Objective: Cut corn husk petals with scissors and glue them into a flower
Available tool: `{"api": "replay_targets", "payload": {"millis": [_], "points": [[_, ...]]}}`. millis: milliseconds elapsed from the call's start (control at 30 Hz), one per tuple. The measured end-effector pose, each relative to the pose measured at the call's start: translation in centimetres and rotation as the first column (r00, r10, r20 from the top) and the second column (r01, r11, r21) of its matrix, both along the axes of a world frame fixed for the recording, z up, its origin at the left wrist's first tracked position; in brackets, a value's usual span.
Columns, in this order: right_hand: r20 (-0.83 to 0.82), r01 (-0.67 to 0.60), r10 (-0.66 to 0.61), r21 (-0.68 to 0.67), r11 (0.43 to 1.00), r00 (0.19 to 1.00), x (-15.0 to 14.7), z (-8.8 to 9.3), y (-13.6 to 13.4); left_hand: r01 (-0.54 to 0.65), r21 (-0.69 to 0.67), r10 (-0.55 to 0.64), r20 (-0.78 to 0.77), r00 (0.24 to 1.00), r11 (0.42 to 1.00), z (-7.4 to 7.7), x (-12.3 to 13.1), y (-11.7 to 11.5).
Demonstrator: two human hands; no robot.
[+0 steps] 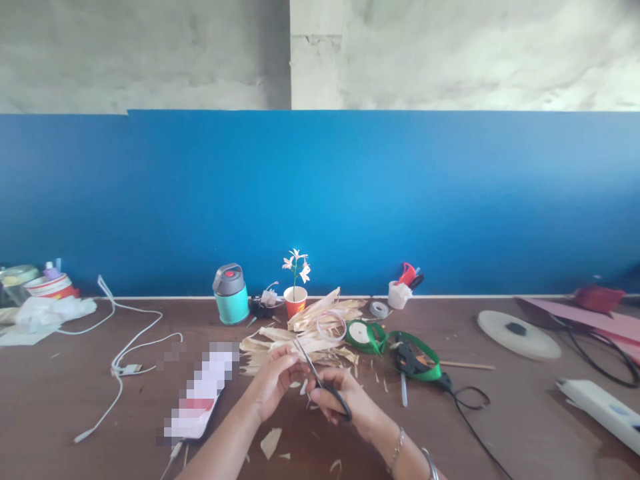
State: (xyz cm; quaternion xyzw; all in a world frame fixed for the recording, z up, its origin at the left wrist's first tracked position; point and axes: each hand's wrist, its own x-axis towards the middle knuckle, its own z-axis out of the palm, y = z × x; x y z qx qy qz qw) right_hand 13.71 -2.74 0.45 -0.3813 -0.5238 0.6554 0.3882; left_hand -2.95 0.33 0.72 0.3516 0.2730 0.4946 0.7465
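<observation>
Left hand (276,381): fingers drawn together close to the blade tips; whether a sliver is pinched between them cannot be told. Right hand (347,400): closed round black-handled scissors (320,381), blades pointing up and to the left. The hands are near each other, above the tabletop (500,427).

Dried husk strips (265,347): loose pile just beyond the fingers, mostly long pieces; by appearance, much material left uncut. Cut scraps (271,443): several, scattered below and beside the hands; cutting judged under way, not finished.

Flower sprig (295,267): pale blooms, green stem, upright in a red-and-white paper cup (295,308); seemingly complete. No second sprig seen.

Green ribbon spool (359,333): right of the pile. Glue gun (407,357): black, partly behind a ribbon loop, lying aside, in neither hand.

Edges and room: blue partition (350,193) bounds the far side; a phone (203,400) limits the left forearm's sideways room. The black cord (475,427) runs to the right of the right wrist. Broadest span of bare wood for a sideways move: right of that cord, short of the white device (607,410).
</observation>
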Motion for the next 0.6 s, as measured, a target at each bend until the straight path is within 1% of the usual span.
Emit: {"api": "replay_targets", "payload": {"millis": [167, 367, 600], "points": [[0.021, -0.001, 0.001, 0.006, 1.0, 1.0, 0.13, -0.24, 0.11, 0.01, 0.02, -0.009, -0.017, 1.0, 1.0, 0.08, -0.13, 0.03], [0.052, 0.004, -0.005, 0.029, 1.0, 0.999, 0.13, -0.19, 0.04, 0.016, 0.041, -0.015, -0.022, 1.0, 0.999, -0.24, -0.29, 0.33], [0.042, 0.014, -0.014, -0.003, 1.0, 0.999, -0.12, 0.12, -0.11, 0.018, 0.054, -0.017, -0.029, 0.999, 0.998, -0.41, -0.44, 0.33]]}}
